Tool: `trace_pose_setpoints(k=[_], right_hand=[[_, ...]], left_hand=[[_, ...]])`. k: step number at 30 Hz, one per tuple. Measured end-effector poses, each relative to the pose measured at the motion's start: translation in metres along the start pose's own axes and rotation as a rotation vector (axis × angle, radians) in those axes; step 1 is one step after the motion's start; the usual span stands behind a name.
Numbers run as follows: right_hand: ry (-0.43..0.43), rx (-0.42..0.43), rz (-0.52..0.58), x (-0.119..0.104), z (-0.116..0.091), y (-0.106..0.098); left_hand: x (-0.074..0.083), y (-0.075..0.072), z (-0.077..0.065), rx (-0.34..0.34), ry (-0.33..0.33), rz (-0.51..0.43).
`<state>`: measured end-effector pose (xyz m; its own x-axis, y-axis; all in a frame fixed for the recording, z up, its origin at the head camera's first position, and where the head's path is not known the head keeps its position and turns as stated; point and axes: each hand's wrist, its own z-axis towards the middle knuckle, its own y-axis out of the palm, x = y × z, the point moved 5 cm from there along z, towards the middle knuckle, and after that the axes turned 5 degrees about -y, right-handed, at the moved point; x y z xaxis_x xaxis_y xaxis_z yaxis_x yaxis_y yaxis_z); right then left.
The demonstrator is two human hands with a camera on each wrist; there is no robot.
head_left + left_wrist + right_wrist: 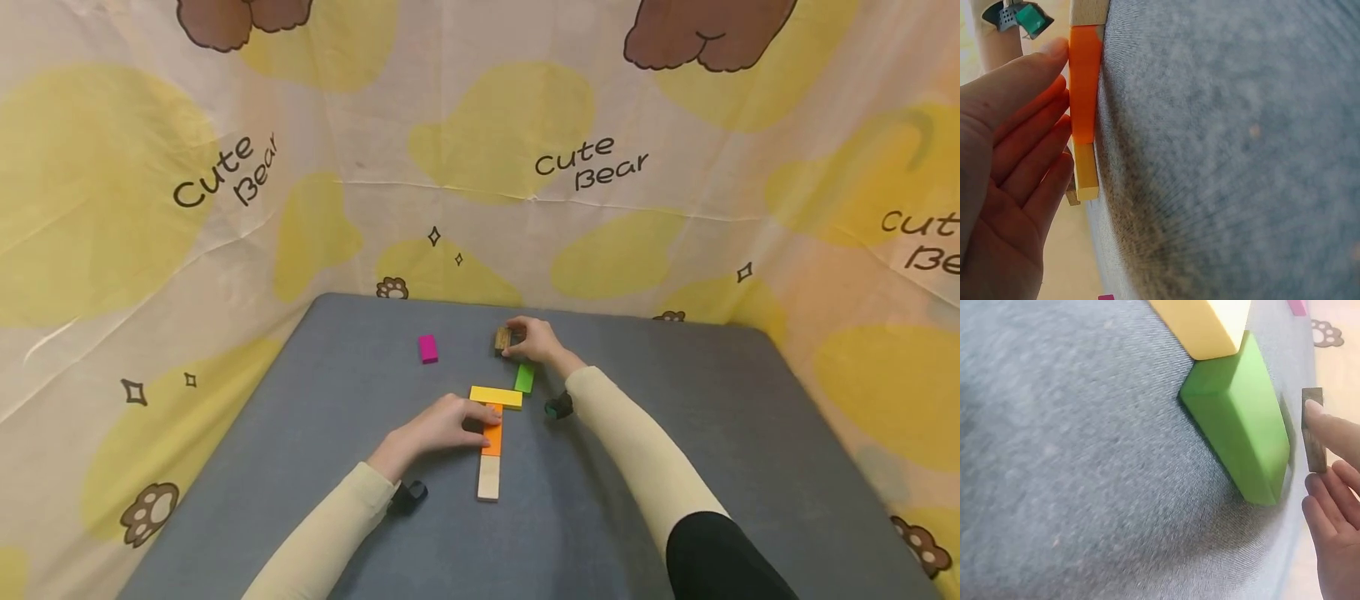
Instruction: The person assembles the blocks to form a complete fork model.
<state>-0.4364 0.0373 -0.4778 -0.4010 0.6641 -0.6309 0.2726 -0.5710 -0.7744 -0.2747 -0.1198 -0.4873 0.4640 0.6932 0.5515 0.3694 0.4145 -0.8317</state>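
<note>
"Two hands over the grey table (750,433), as I see it from my remote seat. What's nearest?"

"A pale rectangular wooden block (488,479), its far end against a bright orange rectangular block (493,435). My left hand (438,427) rests its thumb and fairly straight fingers on the orange one, nothing clenched. I'd make that touch light, just enough to steady it; a sideways push could skew the row."

"And past that?"

"A yellow rectangular bar (497,397) lies crosswise at the orange block's far end, with a green rectangular block (524,379) by its right end, touching or very nearly."

"Where's the piece in your other hand?"

"Farther off, beyond the green block and a little to its left. My right hand (540,343) pinches a brown wood-grained block (502,340) between thumb and fingers, out at the fingertips. I can't tell whether its lower edge meets the table."

"How would you handle it?"

"Slowly: square it by eye before loosening, ease thumb and fingers apart evenly so it doesn't tip, and swing the wrist wide of the green block. The magenta rectangular block (428,350) lies well apart to the left, touched by neither hand."
</note>
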Motion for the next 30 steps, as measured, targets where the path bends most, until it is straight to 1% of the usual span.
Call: trace_pose_setpoints(k=[7,10,21,30], right_hand=[[-0.045,0.009,-0.007,-0.005,-0.01,-0.005],[-0.062,0.021,0.007,-0.007,-0.013,-0.006],[-0.077,0.021,0.02,-0.015,-0.023,-0.002],[-0.098,0.02,-0.011,-0.024,-0.033,0.001]], left_hand=[[0.0,0.0,-0.001,0.001,0.009,0.01],[0.001,-0.001,-0.001,0.01,0.017,0.015],[0.0,0.0,0.001,0.007,0.008,0.012],[0.002,-0.001,0.001,0.019,0.033,0.017]])
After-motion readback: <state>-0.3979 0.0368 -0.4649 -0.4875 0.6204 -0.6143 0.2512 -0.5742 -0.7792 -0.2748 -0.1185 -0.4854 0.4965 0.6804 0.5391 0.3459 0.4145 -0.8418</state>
